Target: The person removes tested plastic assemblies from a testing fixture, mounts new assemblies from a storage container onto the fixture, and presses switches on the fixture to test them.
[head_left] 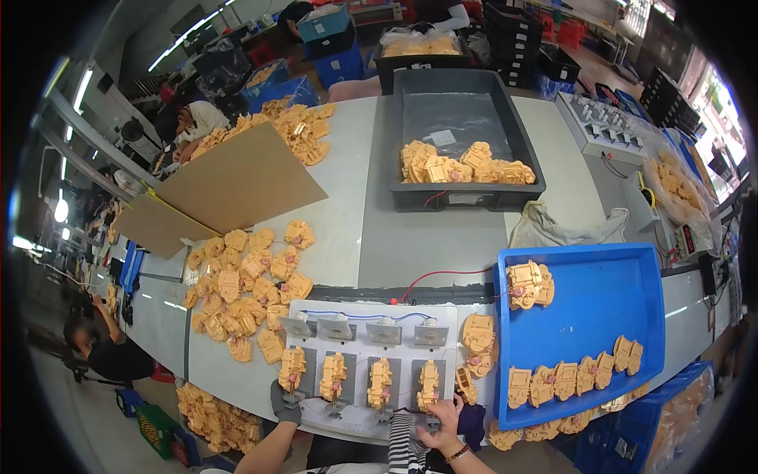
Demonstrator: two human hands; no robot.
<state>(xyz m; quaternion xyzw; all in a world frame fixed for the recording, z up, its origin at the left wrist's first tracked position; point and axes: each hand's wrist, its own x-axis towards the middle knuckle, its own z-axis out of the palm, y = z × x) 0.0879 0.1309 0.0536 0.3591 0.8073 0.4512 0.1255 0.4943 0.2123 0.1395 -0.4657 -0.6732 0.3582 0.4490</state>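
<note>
A white fixture board [355, 423] at the front of the table carries a row of several orange-tan plastic housings [380, 383], each upright in a grey holder with a metal clamp below it. My left hand [285, 404], in a dark grey glove, is against the clamp under the leftmost housing [292, 367]; its fingers are mostly hidden. My right hand [445, 425], bare-fingered, is curled at the bottom of the rightmost housing [428, 385], around something I cannot make out. Black-and-white striped fabric [401, 441] hangs beside it.
Loose housings [229, 284] are heaped to the left, near a cardboard divider [241, 170]. On the right, a blue tray [580, 251] holds several housings. A grey bin [466, 193] stands behind. A co-worker [207, 118] sits at far left; a red wire [442, 273] crosses the table.
</note>
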